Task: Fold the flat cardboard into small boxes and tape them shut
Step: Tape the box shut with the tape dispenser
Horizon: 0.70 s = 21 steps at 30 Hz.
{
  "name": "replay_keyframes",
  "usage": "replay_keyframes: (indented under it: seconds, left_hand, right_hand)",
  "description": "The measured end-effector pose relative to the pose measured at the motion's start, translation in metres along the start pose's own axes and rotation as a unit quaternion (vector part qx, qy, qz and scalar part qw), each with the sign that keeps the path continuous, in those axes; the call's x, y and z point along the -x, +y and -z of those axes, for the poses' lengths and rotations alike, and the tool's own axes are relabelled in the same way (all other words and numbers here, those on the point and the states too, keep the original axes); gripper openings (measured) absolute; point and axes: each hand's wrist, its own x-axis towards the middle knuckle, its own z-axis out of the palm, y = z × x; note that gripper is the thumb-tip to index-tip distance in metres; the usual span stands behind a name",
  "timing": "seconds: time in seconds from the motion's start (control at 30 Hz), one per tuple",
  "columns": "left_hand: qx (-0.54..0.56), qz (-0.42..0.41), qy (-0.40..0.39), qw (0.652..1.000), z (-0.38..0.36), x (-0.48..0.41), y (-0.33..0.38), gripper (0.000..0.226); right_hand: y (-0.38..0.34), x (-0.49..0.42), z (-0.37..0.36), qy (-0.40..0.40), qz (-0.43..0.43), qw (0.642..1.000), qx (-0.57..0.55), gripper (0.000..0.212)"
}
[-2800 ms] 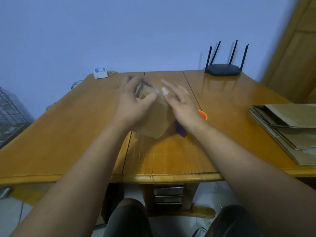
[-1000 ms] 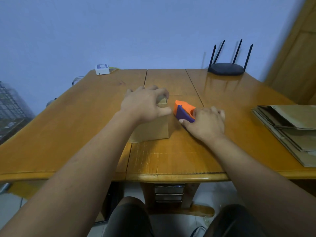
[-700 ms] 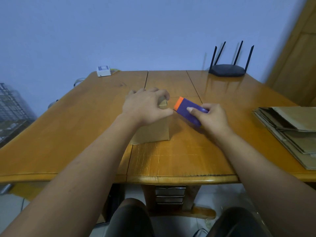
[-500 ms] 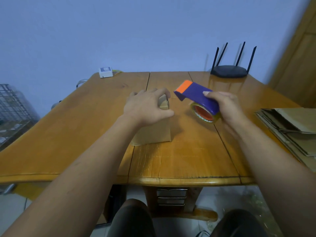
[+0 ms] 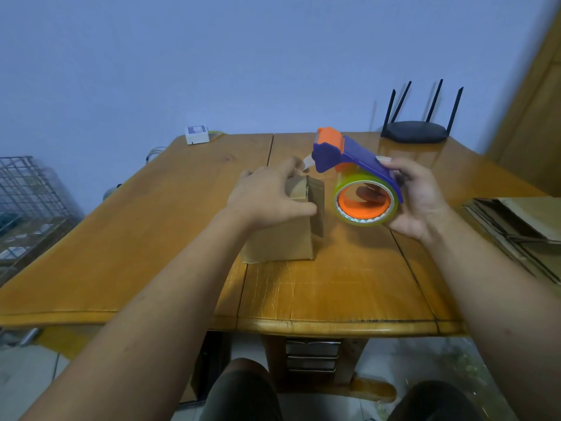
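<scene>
A small brown cardboard box [image 5: 282,241] stands on the wooden table [image 5: 145,238], near its middle. My left hand [image 5: 267,196] grips the box's top, fingers over the far side and thumb on the near right corner. One flap [image 5: 318,208] sticks out at the box's right side. My right hand [image 5: 422,202] holds a purple and orange tape dispenser [image 5: 349,154] in the air just right of the box, with its clear tape roll [image 5: 365,220] facing me. A loose tape end [image 5: 309,162] hangs from the dispenser's head close to my left fingers.
A stack of flat cardboard sheets [image 5: 522,220] lies at the table's right edge. A black router [image 5: 416,132] sits at the far right corner, a small white device [image 5: 197,134] at the far left. A wire cage [image 5: 27,202] stands left of the table.
My right hand picked the tape dispenser up off the table, turned it and brought it up beside the box. My left hand stayed on the box's top.
</scene>
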Motion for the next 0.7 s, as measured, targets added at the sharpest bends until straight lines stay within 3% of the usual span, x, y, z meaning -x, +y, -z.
replay_keyframes:
  seconds: [0.2, 0.37, 0.7]
  left_hand:
    - [0.038, 0.003, 0.030, 0.999, -0.001, 0.004, -0.001, 0.083]
    - [0.037, -0.004, 0.024, 0.999, -0.004, 0.002, -0.003, 0.081]
    - [-0.056, -0.023, -0.016, 0.998, 0.003, 0.004, 0.000, 0.105]
  right_hand:
    - [0.007, -0.007, 0.008, 0.025, -0.052, 0.995, 0.077, 0.051]
    - [-0.001, -0.009, 0.012, 0.036, -0.067, 0.990, 0.115, 0.057]
    - [-0.033, -0.009, -0.006, 0.019, -0.096, 0.979, 0.180, 0.025]
